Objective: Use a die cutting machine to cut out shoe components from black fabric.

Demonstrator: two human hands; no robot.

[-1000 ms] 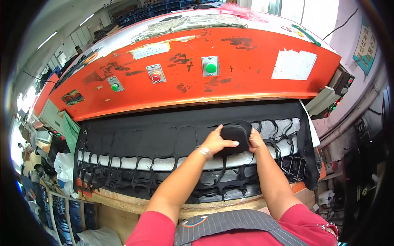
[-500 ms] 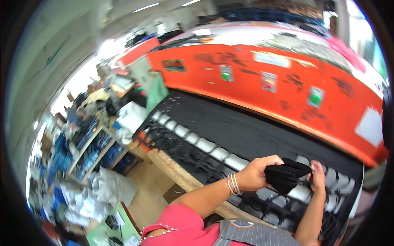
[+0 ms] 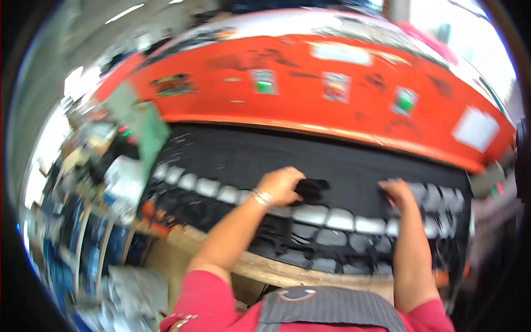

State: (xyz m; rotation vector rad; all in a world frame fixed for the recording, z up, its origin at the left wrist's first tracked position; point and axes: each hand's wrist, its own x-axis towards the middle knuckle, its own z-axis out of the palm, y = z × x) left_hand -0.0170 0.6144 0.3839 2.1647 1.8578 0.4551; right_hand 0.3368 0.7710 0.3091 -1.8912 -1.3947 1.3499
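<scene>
A bunch of black fabric pieces (image 3: 312, 190) is gripped in my left hand (image 3: 281, 186), above the middle of a black conveyor belt (image 3: 238, 152). My right hand (image 3: 398, 193) is over the belt's right part, beside grey pads (image 3: 434, 196); its finger and thumb look apart, and I make out nothing between them, though motion blurs it. Below my hands runs a row of white pads (image 3: 310, 214) across the belt. Nearer to me lie grey pads with black pieces and straps (image 3: 332, 238) around them.
Behind the belt stands an orange machine housing (image 3: 221, 66) with green and red buttons. A wooden rail (image 3: 199, 243) borders the belt's near side. To the left are a white bag (image 3: 124, 177), shelves with blue bundles (image 3: 91, 243) and grey-white sacks (image 3: 135, 288).
My hands have moved apart: the left, with the black bunch, is farther left, while the right has left the bunch and sits nearer the right-hand pads. The view has turned.
</scene>
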